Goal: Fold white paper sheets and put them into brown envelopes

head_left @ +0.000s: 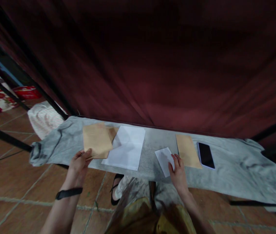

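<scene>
My left hand (80, 161) grips several brown paper envelopes (96, 140) by their lower left corner, thumb on top. They are held over the left part of the cloth-covered bench. My right hand (178, 170) has its thumb and fingers on the right edge of a small folded white paper (163, 159), which casts a shadow on the cloth. Between the hands lie larger white sheets (130, 148), their left side partly covered by the envelopes. Just right of my right hand, another brown envelope (188, 151) lies flat.
A phone (206, 155) with a dark screen lies right of the flat envelope. Grey cloth (235, 165) covers the narrow bench. Behind it hangs a dark red curtain (147, 81), with black metal bars (43, 91) at the left. Tiled floor (26, 208) shows below.
</scene>
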